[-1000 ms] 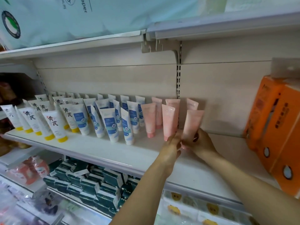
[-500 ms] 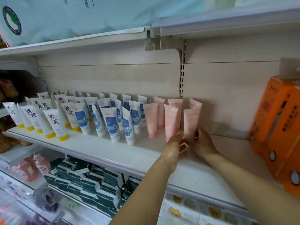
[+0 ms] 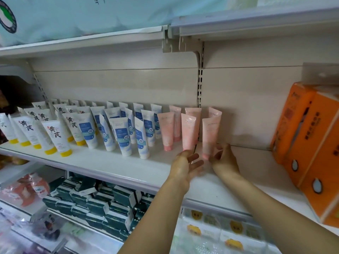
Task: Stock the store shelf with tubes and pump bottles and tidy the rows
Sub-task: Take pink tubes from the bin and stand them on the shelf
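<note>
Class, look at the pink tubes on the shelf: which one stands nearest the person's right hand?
The front pink plastic tube furthest right, cap down. Its cap sits right at the right hand; the others stand further left or behind.

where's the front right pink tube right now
In the head view, the front right pink tube stands cap-down on the white shelf, right of centre, just in front of the right hand, with another pink tube on its left.

head cam | faces forward-down | close to shelf (image 3: 110, 167) | single view

orange packs (image 3: 311, 143) right | dark boxes (image 3: 102, 204) below (stacked)
</note>
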{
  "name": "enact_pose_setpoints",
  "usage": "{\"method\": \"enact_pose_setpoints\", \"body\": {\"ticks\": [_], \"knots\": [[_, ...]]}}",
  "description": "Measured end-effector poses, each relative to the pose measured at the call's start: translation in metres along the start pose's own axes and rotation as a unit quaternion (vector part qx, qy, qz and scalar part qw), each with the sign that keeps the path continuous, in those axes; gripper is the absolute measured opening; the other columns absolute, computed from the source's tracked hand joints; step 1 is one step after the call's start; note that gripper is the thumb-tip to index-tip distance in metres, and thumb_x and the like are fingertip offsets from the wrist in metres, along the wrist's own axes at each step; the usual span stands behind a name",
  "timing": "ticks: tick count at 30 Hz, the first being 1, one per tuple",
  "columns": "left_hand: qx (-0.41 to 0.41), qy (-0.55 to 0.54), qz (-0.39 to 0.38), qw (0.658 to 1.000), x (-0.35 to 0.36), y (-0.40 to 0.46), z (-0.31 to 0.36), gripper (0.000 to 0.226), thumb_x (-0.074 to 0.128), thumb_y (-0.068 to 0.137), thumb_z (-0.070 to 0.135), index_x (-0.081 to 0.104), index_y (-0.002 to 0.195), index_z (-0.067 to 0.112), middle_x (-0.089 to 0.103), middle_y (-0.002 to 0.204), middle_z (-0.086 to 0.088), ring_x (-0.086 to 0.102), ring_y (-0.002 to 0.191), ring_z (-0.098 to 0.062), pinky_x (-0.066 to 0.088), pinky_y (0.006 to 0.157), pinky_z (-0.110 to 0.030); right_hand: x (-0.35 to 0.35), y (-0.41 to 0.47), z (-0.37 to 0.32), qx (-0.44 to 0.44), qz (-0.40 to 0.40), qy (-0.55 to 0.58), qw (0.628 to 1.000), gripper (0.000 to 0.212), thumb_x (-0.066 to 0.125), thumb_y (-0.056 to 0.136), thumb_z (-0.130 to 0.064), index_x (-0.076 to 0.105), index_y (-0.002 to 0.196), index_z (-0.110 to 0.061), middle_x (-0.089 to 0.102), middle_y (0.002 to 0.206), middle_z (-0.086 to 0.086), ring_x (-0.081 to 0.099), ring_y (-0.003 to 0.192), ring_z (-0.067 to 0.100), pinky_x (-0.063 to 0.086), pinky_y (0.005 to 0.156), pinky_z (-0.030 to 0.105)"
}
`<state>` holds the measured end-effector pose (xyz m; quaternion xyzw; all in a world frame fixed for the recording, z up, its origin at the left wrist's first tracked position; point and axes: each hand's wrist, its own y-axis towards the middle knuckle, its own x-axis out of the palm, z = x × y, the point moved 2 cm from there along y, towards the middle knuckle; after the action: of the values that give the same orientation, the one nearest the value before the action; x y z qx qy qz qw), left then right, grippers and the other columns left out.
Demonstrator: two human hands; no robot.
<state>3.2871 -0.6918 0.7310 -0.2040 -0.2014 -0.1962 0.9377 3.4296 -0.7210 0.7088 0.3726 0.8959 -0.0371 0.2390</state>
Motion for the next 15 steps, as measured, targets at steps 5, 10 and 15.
{"method": "enact_pose_setpoints", "body": {"ticks": [5, 10, 15], "knots": [[0.030, -0.020, 0.001, 0.999, -0.020, -0.018, 0.011, 0.013, 0.046, 0.101, 0.019, 0.055, 0.108, 0.012, 0.067, 0.105, -0.012, 0.067, 0.091, -0.028, 0.057, 0.080, -0.038, 0.006, -0.030, -0.022, -0.072, 0.013, 0.103, 0.992, 0.011, 0.060, 0.089, -0.009, 0.056, 0.097, -0.017, 0.061, 0.083, 0.001, 0.058, 0.074, 0.014, 0.046, 0.065, 0.021], [0.034, -0.044, 0.045, 0.997, -0.067, -0.036, 0.026, 0.024, 0.049, 0.099, 0.021, 0.058, 0.119, 0.011, 0.071, 0.100, -0.010, 0.067, 0.089, -0.025, 0.057, 0.077, -0.035, 0.036, -0.066, -0.064, -0.148, -0.059, 0.180, 0.971, 0.018, 0.058, 0.089, 0.001, 0.061, 0.087, -0.016, 0.060, 0.076, 0.000, 0.051, 0.061, 0.001, 0.042, 0.058, 0.010], [0.032, -0.058, 0.108, 0.992, -0.142, -0.060, 0.046, 0.024, 0.051, 0.099, 0.023, 0.060, 0.118, 0.011, 0.071, 0.102, -0.009, 0.067, 0.087, -0.023, 0.055, 0.067, -0.030, 0.095, -0.097, -0.101, -0.150, -0.143, 0.223, 0.952, 0.010, 0.058, 0.090, 0.000, 0.063, 0.089, -0.009, 0.056, 0.062, 0.001, 0.047, 0.051, 0.005, 0.039, 0.048, 0.014]]}}
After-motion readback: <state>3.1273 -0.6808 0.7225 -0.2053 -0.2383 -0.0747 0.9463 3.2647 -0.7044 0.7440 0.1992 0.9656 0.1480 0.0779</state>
